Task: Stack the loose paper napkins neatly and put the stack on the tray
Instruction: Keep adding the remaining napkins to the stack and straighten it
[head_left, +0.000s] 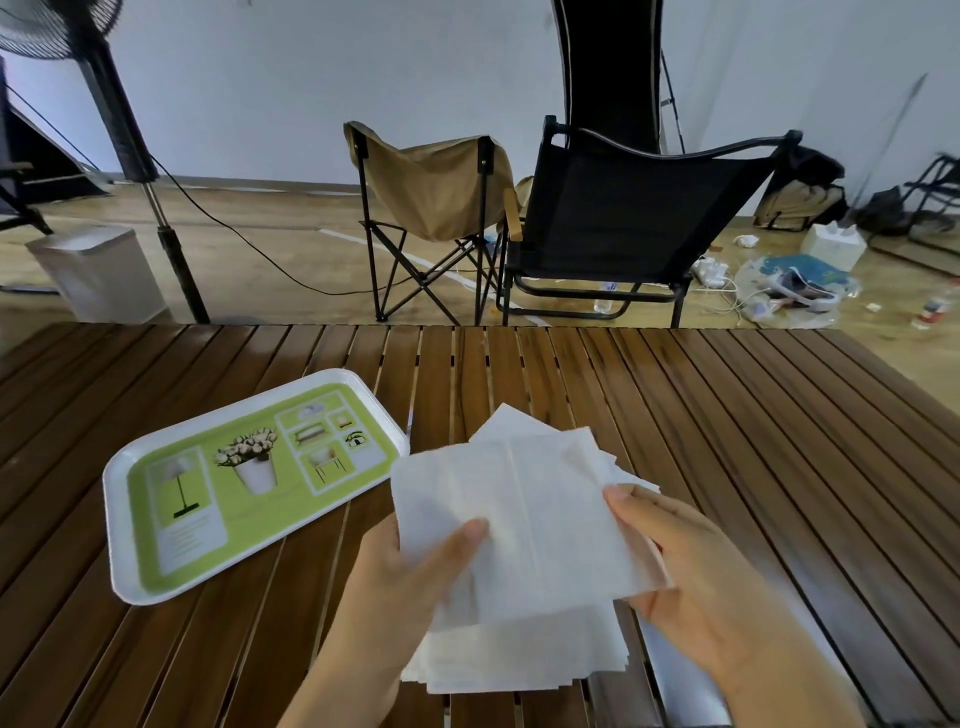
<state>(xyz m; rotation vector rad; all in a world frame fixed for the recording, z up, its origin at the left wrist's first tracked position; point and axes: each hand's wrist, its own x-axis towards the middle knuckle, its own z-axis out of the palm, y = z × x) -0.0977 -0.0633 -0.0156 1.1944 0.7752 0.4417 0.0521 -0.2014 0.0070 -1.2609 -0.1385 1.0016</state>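
Note:
A bunch of white paper napkins (530, 525) is held up above the slatted wooden table, its sheets fanned and uneven at the edges. My left hand (410, 587) grips it from the left, thumb on top of the front sheet. My right hand (696, 582) holds its right edge, thumb on the upper right corner. A white-rimmed green tray (117, 499) with printed pictures lies flat on the table to the left of the napkins, with nothing on it.
The wooden table (753, 415) stretches right and back. Beyond its far edge stand a tan folding chair (431, 197), a black chair (623, 208), a fan stand (135, 156) and a white bin (98, 270). Clutter lies on the floor at right.

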